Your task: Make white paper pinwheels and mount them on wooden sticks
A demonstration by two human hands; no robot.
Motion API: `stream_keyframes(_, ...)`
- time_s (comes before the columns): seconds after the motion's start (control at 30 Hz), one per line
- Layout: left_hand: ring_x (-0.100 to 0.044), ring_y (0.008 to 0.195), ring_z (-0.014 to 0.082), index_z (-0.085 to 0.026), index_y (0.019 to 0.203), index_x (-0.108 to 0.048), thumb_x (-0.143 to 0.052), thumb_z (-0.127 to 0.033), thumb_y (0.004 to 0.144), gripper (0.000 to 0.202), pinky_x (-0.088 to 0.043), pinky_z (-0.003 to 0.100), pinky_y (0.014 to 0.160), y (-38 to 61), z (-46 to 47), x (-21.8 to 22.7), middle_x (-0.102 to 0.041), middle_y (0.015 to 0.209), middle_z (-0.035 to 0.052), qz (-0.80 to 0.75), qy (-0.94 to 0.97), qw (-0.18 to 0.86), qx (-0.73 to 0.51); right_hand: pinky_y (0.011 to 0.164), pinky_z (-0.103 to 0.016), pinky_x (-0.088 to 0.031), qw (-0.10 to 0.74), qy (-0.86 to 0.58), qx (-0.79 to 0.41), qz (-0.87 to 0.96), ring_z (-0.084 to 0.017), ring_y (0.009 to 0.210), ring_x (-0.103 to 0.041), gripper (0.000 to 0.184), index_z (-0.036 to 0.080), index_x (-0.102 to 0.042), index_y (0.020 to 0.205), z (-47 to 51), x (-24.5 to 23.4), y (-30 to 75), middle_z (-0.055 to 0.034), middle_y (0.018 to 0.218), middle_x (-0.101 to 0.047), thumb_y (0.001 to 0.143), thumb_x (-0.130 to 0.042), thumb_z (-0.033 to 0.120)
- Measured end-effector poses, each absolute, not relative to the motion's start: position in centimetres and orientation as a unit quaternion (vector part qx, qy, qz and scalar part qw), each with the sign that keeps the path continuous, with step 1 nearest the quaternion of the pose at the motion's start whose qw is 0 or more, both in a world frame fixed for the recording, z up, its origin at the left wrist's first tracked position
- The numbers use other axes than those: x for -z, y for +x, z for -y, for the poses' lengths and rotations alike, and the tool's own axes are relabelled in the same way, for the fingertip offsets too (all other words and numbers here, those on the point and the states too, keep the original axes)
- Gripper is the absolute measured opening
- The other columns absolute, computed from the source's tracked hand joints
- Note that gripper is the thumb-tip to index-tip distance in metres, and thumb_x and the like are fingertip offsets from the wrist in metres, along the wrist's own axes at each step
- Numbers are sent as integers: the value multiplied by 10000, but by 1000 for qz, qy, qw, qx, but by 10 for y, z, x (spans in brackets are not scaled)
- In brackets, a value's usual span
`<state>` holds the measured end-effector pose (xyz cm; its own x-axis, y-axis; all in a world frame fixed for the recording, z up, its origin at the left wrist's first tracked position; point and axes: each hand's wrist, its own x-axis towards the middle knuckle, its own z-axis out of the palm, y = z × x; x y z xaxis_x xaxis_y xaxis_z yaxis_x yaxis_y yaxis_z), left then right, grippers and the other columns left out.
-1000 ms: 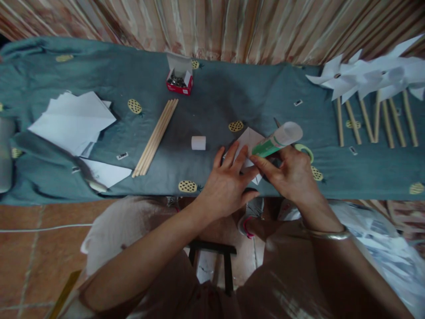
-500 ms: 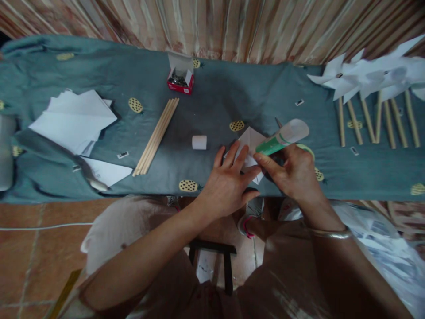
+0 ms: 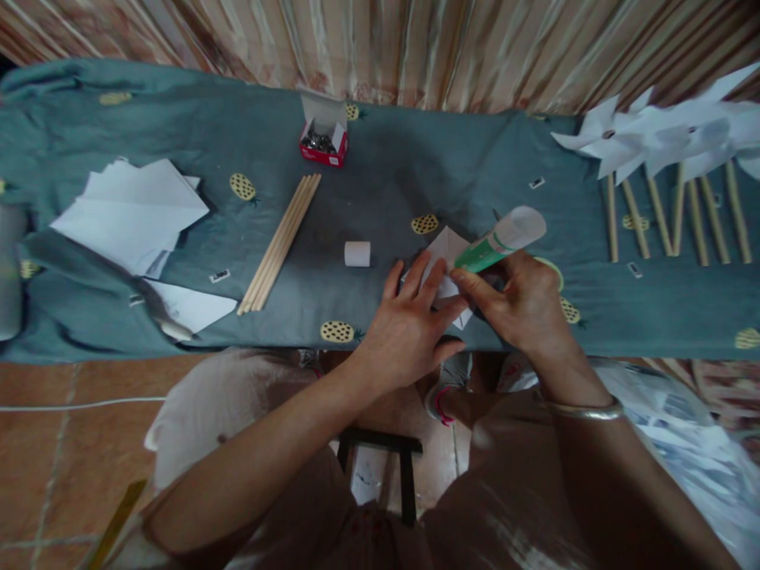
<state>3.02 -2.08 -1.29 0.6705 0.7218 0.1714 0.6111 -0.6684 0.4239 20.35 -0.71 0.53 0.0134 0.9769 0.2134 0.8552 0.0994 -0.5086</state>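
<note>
My right hand (image 3: 526, 305) is closed around a green and clear glue stick (image 3: 499, 240), which tilts with its lower end at a folded white paper (image 3: 450, 244). My left hand (image 3: 409, 321) rests on that paper with fingers spread, pressing it against the cloth. Both hands cover much of the paper, and the glue stick's tip is hidden. Beneath my right hand lies what looks like a pair of scissors, mostly covered; a yellow-green handle loop (image 3: 552, 271) and a dark point show. A white cap (image 3: 357, 254) lies left of my left hand.
Several wooden sticks (image 3: 279, 245) lie left of the cap. Behind them stands an open red box (image 3: 324, 150) of small metal pieces. White paper sheets (image 3: 134, 210) are stacked at the left, and white paper pinwheels (image 3: 647, 138) on sticks lie at the right. A curtain (image 3: 380, 47) hangs behind.
The glue stick has tilted a little and shifted slightly left over the paper with my right hand. My left hand stays in place on the paper.
</note>
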Motion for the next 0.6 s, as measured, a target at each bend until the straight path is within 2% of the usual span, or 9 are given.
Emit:
stream_keyframes(0.4, -235, 1431, 390, -200, 1291, -556, -639, -466, 823, 545, -192, 620, 1127, 30, 21, 13, -357, 1511, 182, -372, 899, 167, -160, 507, -305, -406, 259, -656, -140, 695, -175, 513, -575, 265, 201, -653, 768, 10, -8, 203, -48, 659, -687, 795, -633, 463)
stream_keyframes(0.6, -240, 1429, 388, -226, 1288, -558, -635, -477, 822, 534, -201, 637, 1117, 30, 21, 14, -361, 1515, 158, -369, 899, 169, -165, 498, -311, -402, 257, -654, -127, 700, -173, 497, -556, 280, 208, -643, 770, 11, -7, 208, -48, 644, -672, 787, -632, 488)
